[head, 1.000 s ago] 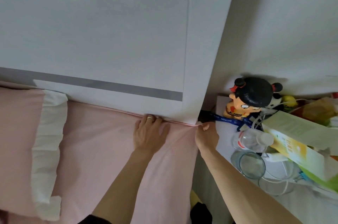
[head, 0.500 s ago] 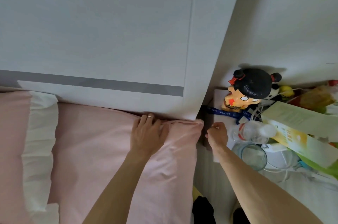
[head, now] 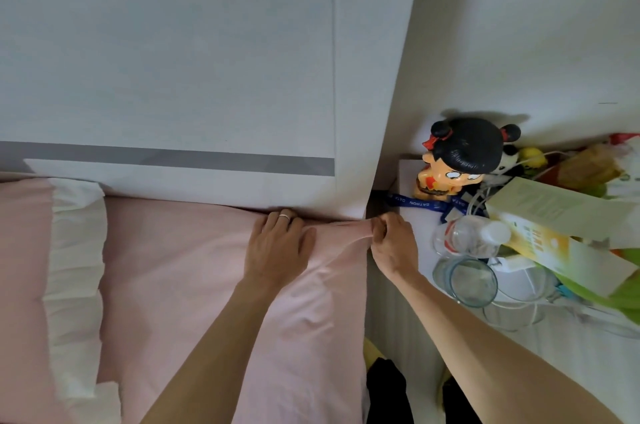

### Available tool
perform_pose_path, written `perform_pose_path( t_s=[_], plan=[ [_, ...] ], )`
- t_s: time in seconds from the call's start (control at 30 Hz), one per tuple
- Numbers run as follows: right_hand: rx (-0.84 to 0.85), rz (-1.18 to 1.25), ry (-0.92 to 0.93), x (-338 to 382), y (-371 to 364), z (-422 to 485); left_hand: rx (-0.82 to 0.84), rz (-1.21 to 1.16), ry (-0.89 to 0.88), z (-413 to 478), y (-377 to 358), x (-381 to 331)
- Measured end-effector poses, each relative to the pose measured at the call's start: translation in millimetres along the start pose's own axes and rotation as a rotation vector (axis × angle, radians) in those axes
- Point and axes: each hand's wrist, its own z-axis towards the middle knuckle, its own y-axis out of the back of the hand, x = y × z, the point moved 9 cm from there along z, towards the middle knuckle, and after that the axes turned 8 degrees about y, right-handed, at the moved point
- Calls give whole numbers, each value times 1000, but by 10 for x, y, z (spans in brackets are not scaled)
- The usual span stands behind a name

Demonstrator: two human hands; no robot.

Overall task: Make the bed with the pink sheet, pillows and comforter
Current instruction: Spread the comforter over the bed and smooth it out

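Pink sheet (head: 194, 267) corner lies at 12 o'clock against the headboard (head: 173, 77), pinched by the nearer right hand (head: 394, 245); the left hand (head: 277, 247) presses flat at its 9 o'clock.

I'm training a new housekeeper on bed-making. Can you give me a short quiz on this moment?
1. True or false: the right hand pinches the corner of the pink sheet.
2. Fill in: the ring is on the ___ hand.
3. Which stands furthest back on the bedside table? A glass, B doll, C bottle.
Key: 1 true; 2 left hand; 3 B.
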Motion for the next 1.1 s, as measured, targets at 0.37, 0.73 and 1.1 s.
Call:
perform_pose_path(
  t_s=[0.37, 0.73, 1.1],
  plan=[
    [247, 217, -240, -91, -88, -107, 123, 54, -164, 91, 180, -21],
    [213, -168, -39, -200, -228, 164, -234, 107, 74, -18, -9, -116],
    [66, -14, -120, -278, -451, 393, 27, -14, 97, -426, -138, -101]
  ],
)
